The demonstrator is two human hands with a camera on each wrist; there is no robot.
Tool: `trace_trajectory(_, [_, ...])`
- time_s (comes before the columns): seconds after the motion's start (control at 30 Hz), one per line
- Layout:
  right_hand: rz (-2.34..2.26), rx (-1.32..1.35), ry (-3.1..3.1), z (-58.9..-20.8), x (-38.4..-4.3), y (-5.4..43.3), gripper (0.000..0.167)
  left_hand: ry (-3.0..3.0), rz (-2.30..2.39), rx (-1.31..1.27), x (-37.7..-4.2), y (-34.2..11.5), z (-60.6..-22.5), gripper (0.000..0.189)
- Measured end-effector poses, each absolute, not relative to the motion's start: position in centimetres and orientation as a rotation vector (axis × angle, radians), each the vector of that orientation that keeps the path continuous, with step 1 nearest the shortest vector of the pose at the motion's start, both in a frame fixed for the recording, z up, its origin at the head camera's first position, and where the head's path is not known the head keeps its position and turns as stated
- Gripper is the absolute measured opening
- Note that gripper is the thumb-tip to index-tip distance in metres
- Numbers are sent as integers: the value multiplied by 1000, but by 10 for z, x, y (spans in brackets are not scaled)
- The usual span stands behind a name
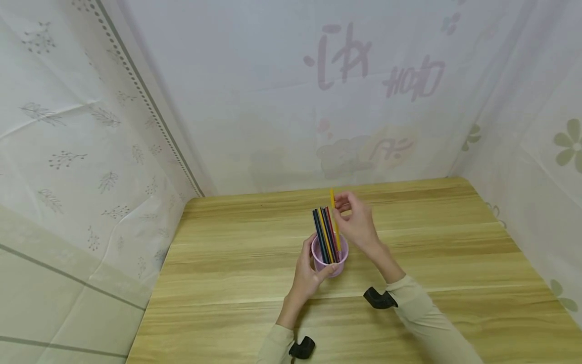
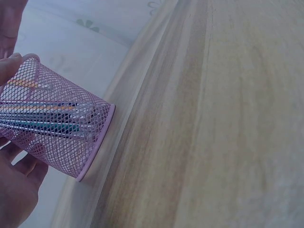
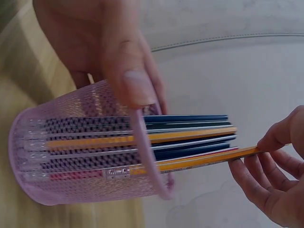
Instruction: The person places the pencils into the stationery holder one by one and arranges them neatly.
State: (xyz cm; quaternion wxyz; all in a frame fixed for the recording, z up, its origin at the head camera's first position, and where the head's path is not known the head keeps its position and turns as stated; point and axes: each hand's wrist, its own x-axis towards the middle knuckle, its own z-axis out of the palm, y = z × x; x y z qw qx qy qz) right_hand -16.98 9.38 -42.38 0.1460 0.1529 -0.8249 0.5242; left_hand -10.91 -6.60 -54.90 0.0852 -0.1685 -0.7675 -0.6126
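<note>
A pink mesh pencil cup [image 1: 344,248] stands on the wooden table, holding several pencils [image 1: 324,235] in dark, yellow and red. My left hand [image 1: 307,270] grips the cup from its left side, thumb over the near rim. With thumb and fingertips, my right hand [image 1: 356,220] pinches a yellow pencil [image 1: 338,233] near its upper part. In the right wrist view that yellow pencil [image 3: 190,163] reaches down past the rim, its metal-banded end inside the cup beside the others. Through the mesh in the left wrist view, the lower ends of the pencils [image 2: 42,114] show.
The wooden table [image 1: 218,283] spreads around the cup, its back edge against a pale printed curtain [image 1: 254,101]. More patterned cloth [image 1: 82,151] hangs on the left and right. Black wrist mounts [image 1: 379,298] sit at both sleeves.
</note>
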Motion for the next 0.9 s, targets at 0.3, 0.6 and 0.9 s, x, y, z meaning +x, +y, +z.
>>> trace_trajectory(0.3, [1532, 432, -2414, -443, -168, 93, 26, -2290, -1864, -497, -107, -65, -548, 86])
trace_trajectory(0.6, [1519, 416, -2473, -453, -163, 96, 26, -2300, -1889, -482, -108, -64, -547, 86])
trace_trajectory(0.9, [1491, 415, -2478, -456, -160, 105, 22, -2333, -1891, -516, -109, -71, -546, 90])
